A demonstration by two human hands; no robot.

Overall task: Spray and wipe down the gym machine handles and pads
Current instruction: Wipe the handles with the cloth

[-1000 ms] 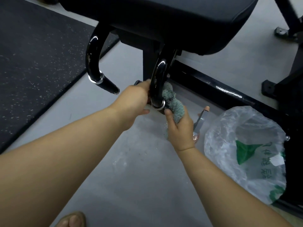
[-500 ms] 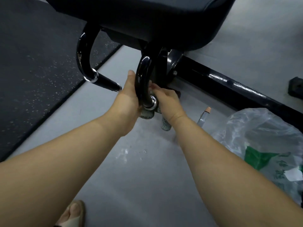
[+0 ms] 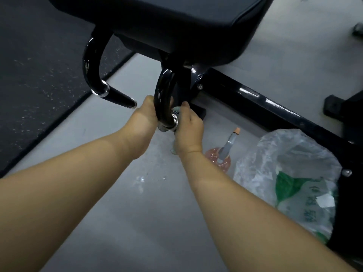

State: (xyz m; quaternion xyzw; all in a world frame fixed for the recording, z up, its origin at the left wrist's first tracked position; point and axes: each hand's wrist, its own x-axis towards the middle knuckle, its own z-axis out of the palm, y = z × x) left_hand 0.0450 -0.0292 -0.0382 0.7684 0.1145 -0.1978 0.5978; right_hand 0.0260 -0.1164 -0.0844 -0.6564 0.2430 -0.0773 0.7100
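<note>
Hands sit closer together on curved handle [image 3: 164, 99] vs 1 s ago: left hand [image 3: 142, 118] curled round its left side, right hand [image 3: 188, 124] clenched on cloth [image 3: 175, 111], now mostly hidden, against chrome collar. Spray bottle [image 3: 228, 145] and crinkly plastic bag [image 3: 284, 173] lie on grey floor [image 3: 137, 213] right of hands. Glossy black tube, padded seat [image 3: 186, 24] above.

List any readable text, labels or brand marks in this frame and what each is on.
Plastic bag: green printed characters beside a green logo, too blurred to read.
Left curved handle: faint mark on the gloss, too small to read.
Spray bottle, seat pad, frame bar, cloth: no text visible.
</note>
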